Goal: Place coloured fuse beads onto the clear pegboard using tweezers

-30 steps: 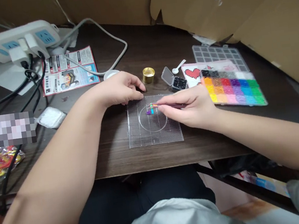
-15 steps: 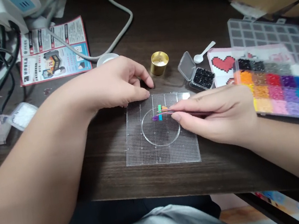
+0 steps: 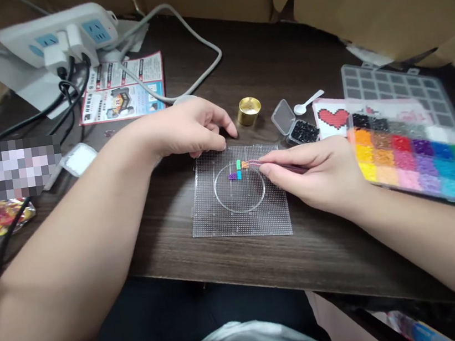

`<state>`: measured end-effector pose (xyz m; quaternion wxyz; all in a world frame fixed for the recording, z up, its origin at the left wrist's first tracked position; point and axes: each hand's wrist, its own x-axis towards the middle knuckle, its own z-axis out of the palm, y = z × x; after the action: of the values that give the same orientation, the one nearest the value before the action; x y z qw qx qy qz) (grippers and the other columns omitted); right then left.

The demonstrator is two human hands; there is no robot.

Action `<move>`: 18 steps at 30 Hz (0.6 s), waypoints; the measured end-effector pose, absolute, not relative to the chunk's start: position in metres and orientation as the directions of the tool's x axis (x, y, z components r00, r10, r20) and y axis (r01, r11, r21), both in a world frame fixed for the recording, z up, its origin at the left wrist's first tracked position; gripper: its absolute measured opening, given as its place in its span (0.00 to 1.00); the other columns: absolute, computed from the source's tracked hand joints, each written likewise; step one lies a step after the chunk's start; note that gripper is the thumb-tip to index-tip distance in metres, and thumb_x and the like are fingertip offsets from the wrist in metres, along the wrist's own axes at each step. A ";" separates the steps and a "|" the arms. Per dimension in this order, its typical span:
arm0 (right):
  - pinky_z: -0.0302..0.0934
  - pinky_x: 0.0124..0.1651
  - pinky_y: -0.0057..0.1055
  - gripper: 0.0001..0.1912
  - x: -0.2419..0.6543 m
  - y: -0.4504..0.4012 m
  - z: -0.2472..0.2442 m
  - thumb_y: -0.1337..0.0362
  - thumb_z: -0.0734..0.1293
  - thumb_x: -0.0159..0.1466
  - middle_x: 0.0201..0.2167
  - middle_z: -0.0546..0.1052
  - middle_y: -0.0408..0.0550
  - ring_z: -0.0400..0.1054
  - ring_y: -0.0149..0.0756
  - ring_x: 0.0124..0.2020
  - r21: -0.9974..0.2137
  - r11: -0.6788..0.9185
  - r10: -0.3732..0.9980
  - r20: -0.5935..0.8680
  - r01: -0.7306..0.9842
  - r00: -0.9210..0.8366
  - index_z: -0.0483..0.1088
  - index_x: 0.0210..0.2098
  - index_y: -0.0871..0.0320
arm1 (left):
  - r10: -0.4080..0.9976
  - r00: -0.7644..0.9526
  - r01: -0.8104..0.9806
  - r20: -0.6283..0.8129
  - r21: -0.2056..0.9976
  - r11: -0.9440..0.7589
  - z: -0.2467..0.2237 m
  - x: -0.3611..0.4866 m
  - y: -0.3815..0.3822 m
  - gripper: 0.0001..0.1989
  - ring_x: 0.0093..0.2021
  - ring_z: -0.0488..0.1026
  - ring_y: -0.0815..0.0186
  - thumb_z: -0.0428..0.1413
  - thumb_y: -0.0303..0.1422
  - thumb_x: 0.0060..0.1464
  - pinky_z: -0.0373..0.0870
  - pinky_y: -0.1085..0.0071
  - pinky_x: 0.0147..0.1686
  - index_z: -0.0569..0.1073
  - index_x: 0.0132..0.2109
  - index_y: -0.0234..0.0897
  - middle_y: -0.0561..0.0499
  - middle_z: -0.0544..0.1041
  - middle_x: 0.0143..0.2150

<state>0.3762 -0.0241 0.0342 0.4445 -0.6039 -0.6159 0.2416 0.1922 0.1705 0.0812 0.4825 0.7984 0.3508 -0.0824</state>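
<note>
My right hand (image 3: pixel 315 173) pinches a pair of tweezers (image 3: pixel 255 162), its tips at a small patch of orange beads (image 3: pixel 245 165). Beside that patch are green beads (image 3: pixel 238 164), blue beads (image 3: pixel 239 175) and purple beads (image 3: pixel 232 176). All of them sit on a clear pegboard (image 3: pixel 243 227), in the upper part of a thin clear ring (image 3: pixel 242 211). Whether a bead is between the tips is too small to tell. My left hand (image 3: pixel 196 127) rests at the board's far edge, thumb and index finger apart, other fingers curled, with nothing visible in it.
Right of the board lies a bead box (image 3: pixel 414 157) with many colours. Behind are a gold cup (image 3: pixel 249 110), a small case of black beads (image 3: pixel 304 131), a white spoon (image 3: pixel 308 103) and a heart pattern sheet (image 3: pixel 333 117). A power strip (image 3: pixel 96 31) with cables stands back left.
The tweezer tips have moved off the green and blue beads, to the orange patch on their right. My left hand stays at the board's far edge. The camera view has shifted.
</note>
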 end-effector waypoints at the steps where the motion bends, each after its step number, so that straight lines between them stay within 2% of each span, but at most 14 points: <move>1: 0.83 0.34 0.27 0.10 0.377 -0.023 0.034 0.68 0.79 0.69 0.39 0.91 0.42 0.88 0.39 0.34 -0.838 0.137 0.961 0.242 0.529 0.134 0.93 0.45 0.48 | 0.481 0.741 0.636 -0.468 0.719 -0.281 0.080 0.192 0.171 0.19 0.24 0.65 0.71 0.68 0.27 0.57 0.59 0.67 0.33 0.83 0.56 0.36 0.57 0.67 0.24; 7: 0.85 0.36 0.29 0.10 0.389 -0.018 0.034 0.68 0.80 0.67 0.38 0.91 0.41 0.88 0.40 0.34 -0.822 0.158 0.971 0.231 0.548 0.067 0.93 0.42 0.46 | 0.492 0.723 0.656 -0.485 0.706 -0.268 0.076 0.191 0.172 0.11 0.27 0.69 0.69 0.71 0.31 0.57 0.64 0.67 0.34 0.85 0.47 0.36 0.52 0.71 0.28; 11: 0.85 0.36 0.28 0.10 0.393 -0.017 0.035 0.68 0.80 0.67 0.38 0.91 0.41 0.88 0.39 0.33 -0.808 0.141 0.975 0.214 0.572 0.062 0.93 0.42 0.45 | 0.493 0.702 0.684 -0.514 0.679 -0.266 0.072 0.189 0.176 0.11 0.31 0.72 0.67 0.73 0.34 0.56 0.66 0.68 0.36 0.86 0.46 0.35 0.49 0.74 0.31; 14: 0.84 0.33 0.28 0.11 0.392 -0.017 0.036 0.68 0.81 0.65 0.35 0.90 0.40 0.87 0.39 0.31 -0.808 0.110 0.974 0.203 0.579 0.097 0.93 0.41 0.44 | 0.494 0.690 0.701 -0.529 0.658 -0.275 0.073 0.185 0.179 0.12 0.33 0.73 0.66 0.73 0.35 0.55 0.65 0.68 0.35 0.87 0.45 0.37 0.48 0.75 0.32; 18: 0.85 0.35 0.28 0.10 0.390 -0.017 0.037 0.68 0.81 0.64 0.36 0.90 0.39 0.88 0.39 0.32 -0.812 0.109 0.973 0.206 0.573 0.107 0.93 0.40 0.44 | 0.479 0.719 0.678 -0.504 0.660 -0.322 0.077 0.181 0.180 0.08 0.30 0.69 0.69 0.71 0.36 0.58 0.62 0.69 0.32 0.87 0.42 0.37 0.49 0.75 0.30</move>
<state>0.3904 -0.0174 0.0369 0.4093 -0.6212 -0.6222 0.2438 0.1812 0.1802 0.0771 0.4582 0.8058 0.3590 -0.1088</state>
